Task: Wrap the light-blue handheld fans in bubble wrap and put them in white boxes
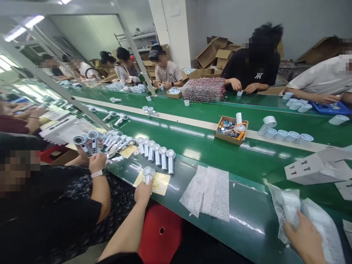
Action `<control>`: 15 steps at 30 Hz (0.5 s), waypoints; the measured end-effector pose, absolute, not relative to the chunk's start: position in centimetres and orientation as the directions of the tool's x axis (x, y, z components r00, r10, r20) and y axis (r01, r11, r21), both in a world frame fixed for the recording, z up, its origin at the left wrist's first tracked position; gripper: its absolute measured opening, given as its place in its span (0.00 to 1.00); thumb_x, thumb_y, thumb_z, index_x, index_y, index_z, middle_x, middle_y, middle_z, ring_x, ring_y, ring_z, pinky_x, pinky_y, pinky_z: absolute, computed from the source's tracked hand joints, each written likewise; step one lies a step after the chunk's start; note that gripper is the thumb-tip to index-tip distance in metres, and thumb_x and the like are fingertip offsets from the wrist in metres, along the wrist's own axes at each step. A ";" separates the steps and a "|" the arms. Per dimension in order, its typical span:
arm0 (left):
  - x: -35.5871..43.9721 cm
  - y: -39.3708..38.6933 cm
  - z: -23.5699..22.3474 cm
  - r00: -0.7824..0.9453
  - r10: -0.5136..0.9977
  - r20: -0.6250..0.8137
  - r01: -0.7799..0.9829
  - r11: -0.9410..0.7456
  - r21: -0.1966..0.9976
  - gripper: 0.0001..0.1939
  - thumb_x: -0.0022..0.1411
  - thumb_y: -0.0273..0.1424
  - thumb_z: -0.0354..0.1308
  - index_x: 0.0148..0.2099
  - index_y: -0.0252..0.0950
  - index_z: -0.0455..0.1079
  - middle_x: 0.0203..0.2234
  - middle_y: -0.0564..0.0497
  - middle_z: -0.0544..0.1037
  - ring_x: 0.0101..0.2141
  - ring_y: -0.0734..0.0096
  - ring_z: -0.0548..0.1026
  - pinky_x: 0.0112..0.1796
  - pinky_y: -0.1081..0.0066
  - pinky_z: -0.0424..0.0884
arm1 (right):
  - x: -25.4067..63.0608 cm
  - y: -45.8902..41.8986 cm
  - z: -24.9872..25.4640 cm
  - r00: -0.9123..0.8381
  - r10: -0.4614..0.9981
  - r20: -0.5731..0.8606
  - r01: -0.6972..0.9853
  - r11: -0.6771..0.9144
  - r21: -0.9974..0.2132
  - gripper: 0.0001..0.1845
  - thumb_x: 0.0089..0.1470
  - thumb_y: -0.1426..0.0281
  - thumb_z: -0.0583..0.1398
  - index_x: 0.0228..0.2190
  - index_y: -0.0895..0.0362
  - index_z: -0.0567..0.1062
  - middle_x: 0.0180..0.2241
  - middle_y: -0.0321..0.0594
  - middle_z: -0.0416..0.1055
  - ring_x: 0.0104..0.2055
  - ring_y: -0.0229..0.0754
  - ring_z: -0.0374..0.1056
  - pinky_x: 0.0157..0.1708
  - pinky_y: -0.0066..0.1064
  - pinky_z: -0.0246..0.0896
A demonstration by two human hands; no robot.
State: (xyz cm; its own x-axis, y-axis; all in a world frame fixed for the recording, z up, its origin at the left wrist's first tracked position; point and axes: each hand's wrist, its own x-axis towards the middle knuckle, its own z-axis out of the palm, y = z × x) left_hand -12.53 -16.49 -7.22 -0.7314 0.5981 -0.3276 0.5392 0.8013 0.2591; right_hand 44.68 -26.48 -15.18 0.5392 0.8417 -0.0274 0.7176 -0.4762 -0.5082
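My left hand is closed around the handle of a white handheld fan, above a yellow paper sheet at the table edge. A row of several similar white fans lies just beyond it. At the lower right, my right hand is closed on a bubble-wrap bag with a white piece inside. A second bubble-wrapped bundle lies against that hand. Between my hands, flat bubble-wrap bags rest on the green table.
A co-worker on my left handles fans with round heads. Further back are a parts box, several white cups and a white carton. Other people sit across the green table. A red stool stands below me.
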 end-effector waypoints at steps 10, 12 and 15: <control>6.5 -24.3 -8.0 0.161 0.830 -0.533 -0.134 0.554 0.822 0.29 0.51 0.57 0.59 0.31 0.32 0.73 0.22 0.49 0.75 0.23 0.70 0.70 0.25 0.71 0.66 | 22.8 -22.5 -6.9 -0.181 0.708 -0.683 -0.552 -0.648 -0.525 0.31 0.39 0.49 0.70 0.39 0.56 0.74 0.39 0.45 0.77 0.41 0.50 0.74 0.44 0.43 0.71; 5.9 -23.9 -8.1 0.151 0.873 -0.463 0.064 0.459 0.886 0.29 0.54 0.58 0.56 0.29 0.33 0.72 0.22 0.50 0.74 0.24 0.69 0.70 0.26 0.72 0.65 | 23.2 -22.8 -7.5 -0.096 0.688 -0.719 -0.616 -0.609 -0.500 0.28 0.36 0.54 0.74 0.35 0.56 0.74 0.32 0.40 0.77 0.33 0.43 0.74 0.36 0.36 0.73; 3.9 -19.6 -8.3 -0.200 0.936 -0.291 0.476 0.352 0.806 0.27 0.61 0.54 0.49 0.24 0.36 0.67 0.22 0.51 0.73 0.28 0.67 0.72 0.31 0.71 0.67 | 26.1 -23.8 -8.3 0.022 0.658 -0.753 -0.639 -0.570 -0.517 0.25 0.36 0.63 0.76 0.34 0.55 0.72 0.27 0.34 0.76 0.28 0.38 0.72 0.29 0.30 0.73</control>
State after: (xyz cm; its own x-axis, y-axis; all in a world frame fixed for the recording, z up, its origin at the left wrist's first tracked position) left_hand 3.87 -19.56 -8.25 -0.1996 0.9356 -0.2911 0.4764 0.3523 0.8056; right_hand 26.12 -23.83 -8.32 0.0222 0.6578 -0.7529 -0.6391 -0.5698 -0.5166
